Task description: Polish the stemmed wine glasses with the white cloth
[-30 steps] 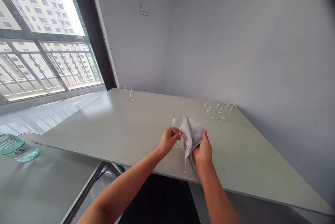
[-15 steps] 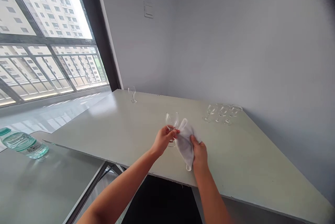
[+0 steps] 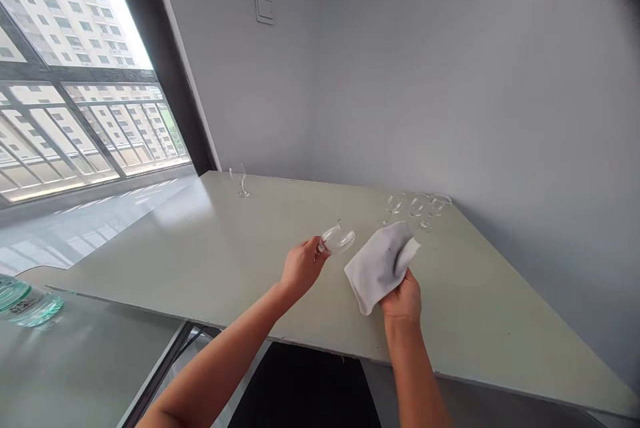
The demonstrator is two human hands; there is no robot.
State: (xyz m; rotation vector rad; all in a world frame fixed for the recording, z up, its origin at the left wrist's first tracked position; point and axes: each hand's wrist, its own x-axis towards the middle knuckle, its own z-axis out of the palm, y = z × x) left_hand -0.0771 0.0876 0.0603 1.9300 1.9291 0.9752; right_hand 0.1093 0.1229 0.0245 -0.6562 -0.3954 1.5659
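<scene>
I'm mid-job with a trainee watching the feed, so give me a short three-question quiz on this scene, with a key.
1. True or false: the right hand holds the cloth.
2. The glass in the left hand is: (a) standing upright; (b) tilted to one side; (c) upside down.
3. How many glasses stand together near the far-right corner of the table?

Key: 1. True. 2. (b). 3. Three.
</scene>
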